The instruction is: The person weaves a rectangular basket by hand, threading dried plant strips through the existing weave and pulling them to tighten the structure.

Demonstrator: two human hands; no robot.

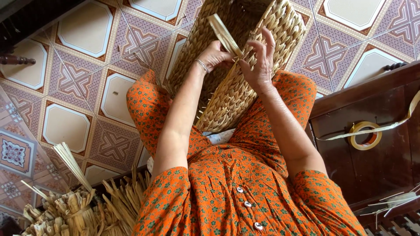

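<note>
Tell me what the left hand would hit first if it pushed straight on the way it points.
The left hand points up-frame into the woven basket on the lap, pinching a flat fibre strip. Going on, it would likely meet the basket's inner wall first; depth is hard to judge.

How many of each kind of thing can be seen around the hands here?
Woven basket: 1
Flat straw strip held in the hands: 1
Tape roll: 1
Bundle of dried straw: 1
Bracelet: 1
Total: 5
</note>
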